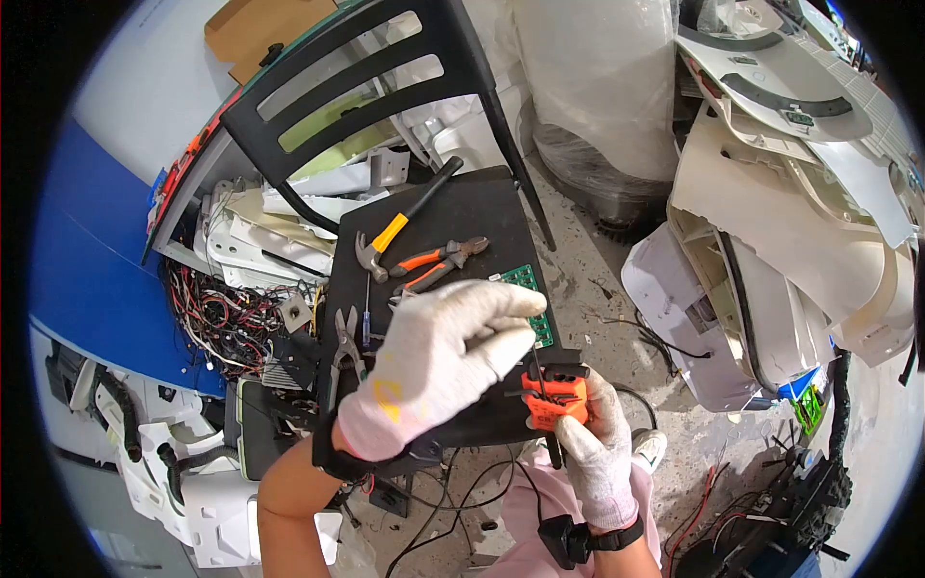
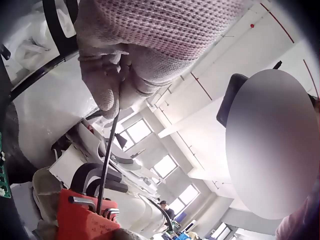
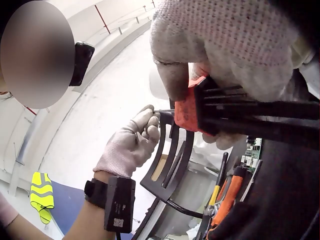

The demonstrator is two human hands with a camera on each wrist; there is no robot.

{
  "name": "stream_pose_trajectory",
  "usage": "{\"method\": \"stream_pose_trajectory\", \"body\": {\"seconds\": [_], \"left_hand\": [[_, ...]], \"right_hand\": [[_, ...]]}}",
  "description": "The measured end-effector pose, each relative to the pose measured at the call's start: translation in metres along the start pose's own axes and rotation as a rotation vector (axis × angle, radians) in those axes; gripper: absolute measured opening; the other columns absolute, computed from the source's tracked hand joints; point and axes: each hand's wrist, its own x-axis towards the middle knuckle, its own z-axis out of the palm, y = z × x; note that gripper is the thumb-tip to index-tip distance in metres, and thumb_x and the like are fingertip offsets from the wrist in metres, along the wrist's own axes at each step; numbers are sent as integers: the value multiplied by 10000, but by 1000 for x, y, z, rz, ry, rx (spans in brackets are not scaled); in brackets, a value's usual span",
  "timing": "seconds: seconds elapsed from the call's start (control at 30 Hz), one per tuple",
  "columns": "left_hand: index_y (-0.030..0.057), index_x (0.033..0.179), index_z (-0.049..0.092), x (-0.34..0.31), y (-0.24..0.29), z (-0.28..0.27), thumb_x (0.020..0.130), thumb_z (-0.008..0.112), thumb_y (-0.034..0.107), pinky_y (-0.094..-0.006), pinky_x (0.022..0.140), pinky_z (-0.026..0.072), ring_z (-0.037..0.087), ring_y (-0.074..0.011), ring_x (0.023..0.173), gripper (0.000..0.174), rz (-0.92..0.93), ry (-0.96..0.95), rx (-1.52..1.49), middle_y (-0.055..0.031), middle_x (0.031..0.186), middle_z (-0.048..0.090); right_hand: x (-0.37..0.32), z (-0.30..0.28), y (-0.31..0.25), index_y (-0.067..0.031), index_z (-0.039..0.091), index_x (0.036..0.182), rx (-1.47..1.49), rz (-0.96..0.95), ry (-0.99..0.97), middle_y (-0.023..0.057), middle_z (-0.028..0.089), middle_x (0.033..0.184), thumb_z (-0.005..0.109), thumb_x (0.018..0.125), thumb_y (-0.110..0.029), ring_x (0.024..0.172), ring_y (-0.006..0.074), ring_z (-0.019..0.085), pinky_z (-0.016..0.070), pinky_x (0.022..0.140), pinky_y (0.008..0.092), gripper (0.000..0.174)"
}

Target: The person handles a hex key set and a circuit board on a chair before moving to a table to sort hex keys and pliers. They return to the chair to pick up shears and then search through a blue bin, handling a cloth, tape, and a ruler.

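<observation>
Handling a hex key — likely removal or stowing: left fingers pinch it, right fingers clamp the orange holder — next probably needs a straight slide.

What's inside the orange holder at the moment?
Bent hex keys sit in the orange holder, and a long dark rod runs from its top to the left grip. Its slots' interior, and whatever the right grip covers, cannot be seen.

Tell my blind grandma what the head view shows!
A white-gloved right hand grips an orange plastic hex key holder; the white-gloved left hand pinches a thin black rod standing in it. A black-and-yellow hammer and orange-handled pliers lie on a black chair seat.
</observation>
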Motion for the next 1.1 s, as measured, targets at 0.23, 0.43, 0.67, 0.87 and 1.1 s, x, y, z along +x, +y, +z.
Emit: {"method": "stream_pose_trajectory", "body": {"seconds": [0.23,0.43,0.67,0.87,1.1], "left_hand": [[104,985,653,-15,-21,5,744,670,104,-291,710,489,588,-210,782,242,224,-314,170,-62,877,594],[138,1049,622,-16,-33,5,741,647,115,-324,732,478,558,-230,841,310,419,-341,337,-62,921,537],[147,1020,628,-2,-40,-2,697,690,165,-321,676,469,548,-223,795,330,607,-424,428,-36,904,542],[180,974,636,-1,-36,2,672,711,177,-325,660,455,541,-213,761,312,665,-348,472,-11,862,552],[140,856,662,-11,-35,18,636,736,165,-317,656,456,547,-229,737,233,508,-130,389,-38,814,549]], "right_hand": [[0,-1,-2,21,337,1292,13,16,54,122,516,1154,606,827,-151,989,225,568,504,805,361,564],[0,-1,0,24,337,1290,-34,22,77,118,513,1149,595,828,-164,977,216,569,507,794,350,561],[1,1,-8,18,344,1290,24,83,61,115,510,1148,590,828,-155,965,214,574,509,795,342,552],[0,1,3,15,330,1310,-99,45,59,118,497,1182,568,840,-116,999,204,558,498,822,347,543],[0,3,-3,7,321,1339,-22,111,52,98,461,1233,561,838,-53,1075,144,484,409,917,279,558]]}}
